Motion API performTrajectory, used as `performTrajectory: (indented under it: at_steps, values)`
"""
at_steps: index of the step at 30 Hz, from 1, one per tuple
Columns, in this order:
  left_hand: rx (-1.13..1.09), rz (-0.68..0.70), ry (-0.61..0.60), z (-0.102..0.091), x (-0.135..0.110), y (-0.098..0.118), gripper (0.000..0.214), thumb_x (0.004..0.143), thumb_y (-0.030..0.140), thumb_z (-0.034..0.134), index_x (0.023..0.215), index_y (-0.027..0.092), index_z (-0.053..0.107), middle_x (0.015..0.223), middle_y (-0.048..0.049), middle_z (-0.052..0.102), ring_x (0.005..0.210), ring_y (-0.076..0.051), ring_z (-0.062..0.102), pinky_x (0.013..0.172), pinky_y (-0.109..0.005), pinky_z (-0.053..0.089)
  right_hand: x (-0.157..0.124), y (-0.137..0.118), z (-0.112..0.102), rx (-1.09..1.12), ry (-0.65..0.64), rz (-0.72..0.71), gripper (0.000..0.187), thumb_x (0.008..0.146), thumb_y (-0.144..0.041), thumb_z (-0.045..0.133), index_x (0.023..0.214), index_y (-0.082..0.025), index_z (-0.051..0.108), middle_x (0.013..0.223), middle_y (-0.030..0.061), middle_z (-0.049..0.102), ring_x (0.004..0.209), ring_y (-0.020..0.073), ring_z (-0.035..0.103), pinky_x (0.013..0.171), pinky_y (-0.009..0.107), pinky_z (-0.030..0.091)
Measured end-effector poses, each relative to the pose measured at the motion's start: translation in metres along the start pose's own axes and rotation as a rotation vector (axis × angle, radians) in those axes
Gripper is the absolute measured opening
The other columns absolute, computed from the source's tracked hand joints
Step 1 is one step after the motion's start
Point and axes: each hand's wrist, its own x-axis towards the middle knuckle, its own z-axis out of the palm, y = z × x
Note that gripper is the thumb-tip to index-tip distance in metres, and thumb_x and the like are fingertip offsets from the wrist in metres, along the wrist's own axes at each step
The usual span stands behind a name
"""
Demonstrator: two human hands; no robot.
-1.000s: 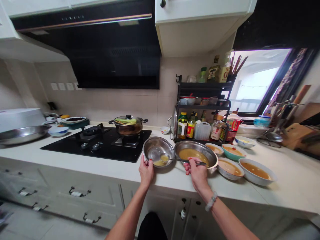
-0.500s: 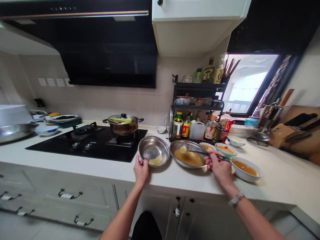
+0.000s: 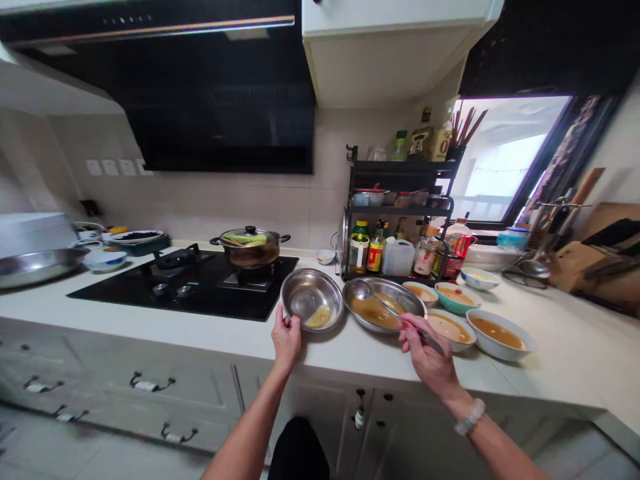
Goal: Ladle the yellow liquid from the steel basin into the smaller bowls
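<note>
My left hand (image 3: 287, 335) grips the near rim of a tilted steel bowl (image 3: 311, 299) that holds a little yellow liquid at its low edge. My right hand (image 3: 425, 353) is closed on the handle of a metal ladle (image 3: 376, 298). The ladle's cup rests at the far left inside a second steel bowl (image 3: 415, 308) filled with brown-yellow liquid. The two steel bowls stand side by side on the white counter (image 3: 210, 333), rims nearly touching.
Several ceramic bowls of the same liquid (image 3: 500, 333) stand right of the steel bowls. A lidded pot (image 3: 250, 247) sits on the black hob (image 3: 190, 287). A black rack of bottles (image 3: 395, 227) stands behind. A large steel pan (image 3: 35, 265) and dishes lie at the far left.
The ladle went from the left bowl into the brown liquid bowl, and my right hand has drawn back toward me. My left hand has kept the left bowl tilted.
</note>
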Motion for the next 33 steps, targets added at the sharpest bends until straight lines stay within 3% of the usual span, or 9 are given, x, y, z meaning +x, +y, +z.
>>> performTrajectory:
  at_steps: [6,10,13,17,20,33]
  values:
    - [0.01,0.005,-0.018,-0.001,-0.001,0.002,0.064,0.076,0.03,0.05,0.137,0.012,0.038,0.052,0.0075,0.042,0.049,-0.011,0.041,0.055,-0.023,0.04,-0.01,-0.015,0.059,0.18,-0.131,0.08,0.02,0.089,-0.029,0.047,0.101,-0.021,0.06,0.076,0.0028,0.061,0.053,0.0102,0.056,0.041,0.021,0.05]
    - [0.007,0.011,-0.024,0.0,-0.001,0.0,0.064,0.077,0.03,0.05,0.137,0.011,0.038,0.053,0.0073,0.042,0.048,-0.011,0.042,0.054,-0.023,0.041,-0.013,-0.012,0.078,0.189,-0.176,0.107,0.021,0.087,-0.033,0.049,0.095,-0.02,0.063,0.072,0.0031,0.06,0.054,0.0112,0.055,0.041,0.021,0.05]
    - [0.0,0.009,-0.021,0.001,-0.001,-0.002,0.063,0.076,0.03,0.05,0.136,0.012,0.039,0.054,0.0069,0.044,0.048,-0.011,0.043,0.054,-0.024,0.042,-0.013,-0.008,0.086,0.271,-0.166,0.302,0.027,0.084,-0.041,0.05,0.093,-0.018,0.061,0.065,0.0012,0.059,0.049,0.0114,0.055,0.037,0.021,0.048]
    - [-0.007,0.009,-0.015,0.001,0.0,-0.004,0.062,0.076,0.029,0.051,0.135,0.012,0.041,0.053,0.0066,0.045,0.048,-0.011,0.044,0.054,-0.024,0.043,-0.006,-0.003,0.091,0.418,0.002,0.576,0.032,0.078,-0.047,0.055,0.086,-0.016,0.055,0.056,-0.0008,0.059,0.04,0.0099,0.052,0.032,0.02,0.043]
    - [-0.004,-0.004,-0.025,0.0,0.0,-0.004,0.063,0.077,0.03,0.051,0.136,0.012,0.04,0.053,0.0066,0.045,0.047,-0.011,0.044,0.054,-0.025,0.043,0.001,-0.002,0.09,0.504,0.12,0.675,0.031,0.074,-0.045,0.06,0.082,-0.016,0.053,0.053,-0.0006,0.06,0.039,0.0097,0.051,0.031,0.018,0.04]
    - [0.008,0.006,-0.022,0.0,-0.001,-0.003,0.063,0.077,0.03,0.051,0.136,0.012,0.039,0.053,0.007,0.044,0.047,-0.011,0.043,0.053,-0.024,0.042,0.024,-0.02,0.067,0.628,0.25,0.724,0.033,0.063,-0.039,0.069,0.08,-0.015,0.054,0.049,-0.0009,0.06,0.038,0.0092,0.05,0.031,0.016,0.038]
